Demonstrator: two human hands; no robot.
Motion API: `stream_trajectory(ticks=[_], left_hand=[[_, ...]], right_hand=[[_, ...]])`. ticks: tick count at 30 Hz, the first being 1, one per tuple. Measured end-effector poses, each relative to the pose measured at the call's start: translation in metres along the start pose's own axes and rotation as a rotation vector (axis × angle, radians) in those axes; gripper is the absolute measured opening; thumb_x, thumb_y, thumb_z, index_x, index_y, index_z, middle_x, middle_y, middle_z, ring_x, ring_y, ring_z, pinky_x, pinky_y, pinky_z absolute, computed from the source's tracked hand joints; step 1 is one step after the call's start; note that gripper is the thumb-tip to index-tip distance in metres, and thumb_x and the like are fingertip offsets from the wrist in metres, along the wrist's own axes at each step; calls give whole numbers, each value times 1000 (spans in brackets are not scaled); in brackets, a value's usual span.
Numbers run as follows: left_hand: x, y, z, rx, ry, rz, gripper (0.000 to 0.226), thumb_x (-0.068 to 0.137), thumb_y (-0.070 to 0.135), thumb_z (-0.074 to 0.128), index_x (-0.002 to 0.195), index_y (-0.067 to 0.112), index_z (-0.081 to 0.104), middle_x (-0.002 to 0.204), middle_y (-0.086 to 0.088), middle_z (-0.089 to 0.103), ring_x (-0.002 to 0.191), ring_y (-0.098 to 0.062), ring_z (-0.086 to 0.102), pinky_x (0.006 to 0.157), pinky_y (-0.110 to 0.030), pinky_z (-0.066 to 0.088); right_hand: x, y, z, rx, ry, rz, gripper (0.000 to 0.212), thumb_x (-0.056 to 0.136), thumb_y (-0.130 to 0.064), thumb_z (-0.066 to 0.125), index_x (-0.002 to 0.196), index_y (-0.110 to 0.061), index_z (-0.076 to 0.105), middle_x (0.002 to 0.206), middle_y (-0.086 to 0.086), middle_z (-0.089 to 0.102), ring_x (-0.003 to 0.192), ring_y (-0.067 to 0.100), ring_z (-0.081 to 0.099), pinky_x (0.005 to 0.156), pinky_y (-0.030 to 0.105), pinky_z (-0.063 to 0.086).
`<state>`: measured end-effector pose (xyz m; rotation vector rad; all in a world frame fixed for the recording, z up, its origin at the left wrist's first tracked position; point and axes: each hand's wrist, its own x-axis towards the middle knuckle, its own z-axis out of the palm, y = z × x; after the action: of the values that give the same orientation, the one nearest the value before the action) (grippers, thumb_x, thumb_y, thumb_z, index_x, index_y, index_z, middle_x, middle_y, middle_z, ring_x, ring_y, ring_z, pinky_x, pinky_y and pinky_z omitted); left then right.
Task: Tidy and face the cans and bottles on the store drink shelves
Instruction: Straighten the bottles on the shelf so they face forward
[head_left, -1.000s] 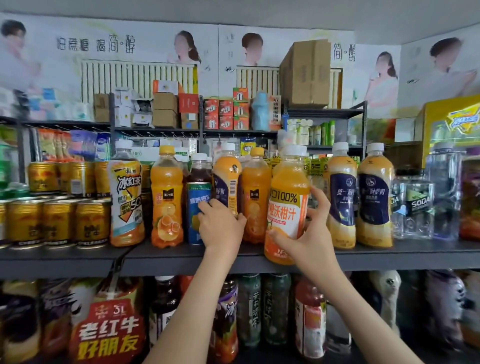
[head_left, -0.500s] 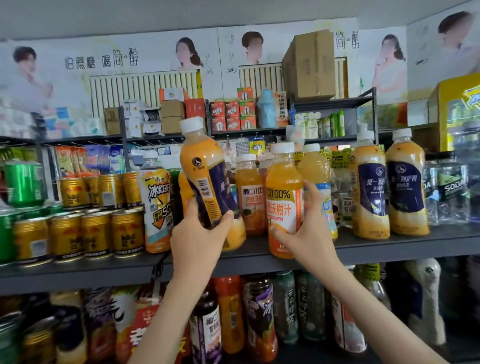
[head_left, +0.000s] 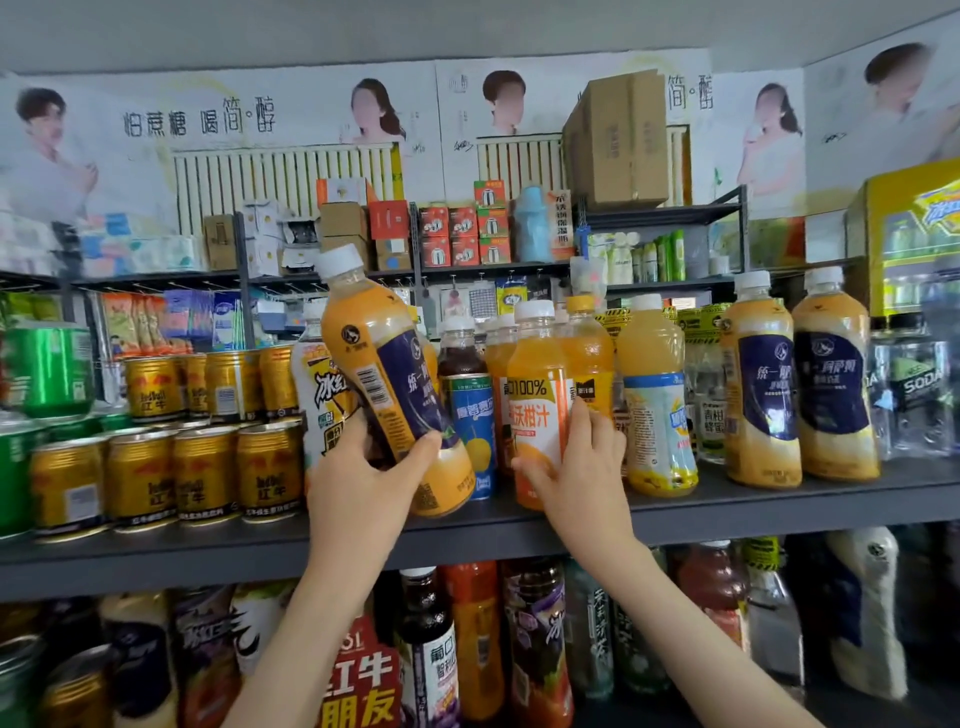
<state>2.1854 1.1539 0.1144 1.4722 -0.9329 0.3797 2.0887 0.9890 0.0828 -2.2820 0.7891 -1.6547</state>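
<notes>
My left hand grips a milk-tea bottle with a navy label and white cap, lifted off the grey shelf and tilted to the left. My right hand holds an orange juice bottle with a white and orange label, standing upright at the shelf's front edge. Two matching navy-label bottles stand upright at the right. A blue can stands between the two held bottles.
Gold cans in two tiers fill the shelf's left, beside green cans. A pale yellow bottle and clear soda bottles stand to the right. More bottles crowd the lower shelf. Boxes sit on racks behind.
My left hand lifted the navy-label bottle out from the row and tilted it left. My right hand keeps hold of the orange juice bottle, now set on the shelf edge.
</notes>
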Motion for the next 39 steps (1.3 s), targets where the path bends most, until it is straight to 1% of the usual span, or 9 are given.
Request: stream_trajectory(ticks=[8,12,15,20,24,26,29,34,39], left_hand=[[1,-8,3,30,-36,-11,31,80,37,71,107,37,57,88,25,59,88,4,56,75,-19,44],[2,-8,3,33,-64,-6,32,79,36,72,106,40,56,88,28,58,90,3,57,76,-18,45],[4,-9,3,13,-96,-23,31,78,34,73,101,45,56,89,30,59,92,5,57,78,-19,47],[3,-11,7,-23,-137,-69,34,74,36,74,106,40,61,102,17,68,98,-1,62,87,-34,53],[-2,-10,4,-71,-195,-91,38,73,34,76,110,35,64,99,17,70,95,2,63,85,-29,54],[-8,-9,1,-81,-242,-81,39,74,33,76,111,37,63,101,17,70,97,1,63,84,-26,53],[-16,-5,-5,-49,-311,-27,39,73,34,76,106,46,60,102,19,69,99,3,61,86,-24,51],[-40,5,-20,37,-459,66,45,70,40,77,98,62,48,97,34,61,100,12,57,84,-11,44],[-67,-13,-33,78,-590,20,56,70,44,76,122,45,54,111,27,63,106,9,55,91,-18,45]], right_hand=[[6,2,5,-34,-104,-42,74,95,-20,53,152,-11,6,152,12,28,131,31,35,100,38,38],[1,-2,14,-250,71,-176,81,79,-12,74,145,1,29,125,22,51,108,38,52,85,45,52],[6,-1,17,-268,5,-167,98,69,-20,83,146,-1,25,123,19,50,111,34,49,90,42,47],[17,1,26,-500,105,-145,94,47,-12,91,129,9,49,96,16,60,82,32,57,64,36,51],[9,-5,14,-143,84,-140,73,73,-20,80,133,4,45,115,20,54,106,37,50,85,45,45],[1,-21,-7,234,1,-84,54,88,-27,65,135,-9,46,120,8,55,112,21,50,93,35,44],[-13,-50,-34,666,-323,-12,47,85,-40,63,128,-28,49,112,-11,62,103,-2,57,88,23,47],[-35,-66,-51,676,-505,17,45,73,-33,76,112,-38,54,108,-16,67,100,-2,62,89,21,49],[-73,-61,-56,617,-511,136,43,68,-30,81,105,-33,60,99,-16,70,92,-4,64,80,14,50]])
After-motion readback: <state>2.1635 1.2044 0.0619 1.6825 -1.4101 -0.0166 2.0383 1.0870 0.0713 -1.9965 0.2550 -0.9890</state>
